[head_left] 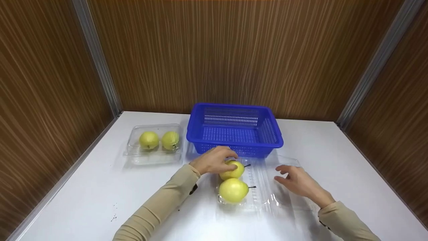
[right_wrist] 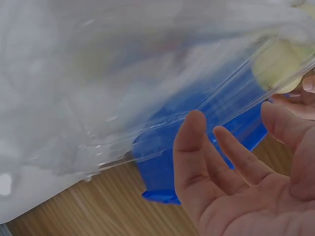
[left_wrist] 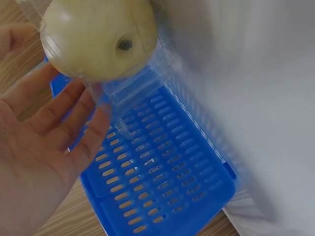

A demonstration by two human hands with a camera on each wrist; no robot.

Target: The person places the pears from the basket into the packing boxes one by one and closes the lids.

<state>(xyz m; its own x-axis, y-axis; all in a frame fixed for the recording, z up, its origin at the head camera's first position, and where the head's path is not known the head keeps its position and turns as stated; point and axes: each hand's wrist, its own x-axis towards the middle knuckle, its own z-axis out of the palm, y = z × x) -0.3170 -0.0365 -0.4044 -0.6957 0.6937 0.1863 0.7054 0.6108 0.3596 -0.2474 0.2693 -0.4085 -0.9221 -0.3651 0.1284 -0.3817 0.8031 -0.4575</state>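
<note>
Two yellow-green pears, a front pear [head_left: 233,190] and a rear pear [head_left: 238,170], lie side by side in one half of an opened clear plastic clamshell box [head_left: 257,187]. My left hand [head_left: 215,160] curves its thumb and index finger round the rear pear; in the left wrist view, its other fingers are spread by the box wall below the pear [left_wrist: 101,39]. My right hand [head_left: 297,180] hovers over the clear lid half [head_left: 301,202], fingers loosely bent, nothing between them. In the right wrist view, the transparent plastic passes just beyond those fingertips.
A blue perforated basket [head_left: 234,144] stands behind the opened box, against its back edge. At the left lies a clear box [head_left: 135,152] with two pears [head_left: 149,140] inside. Wood-grain panels [head_left: 214,50] enclose the white table [head_left: 100,190] at the back and sides.
</note>
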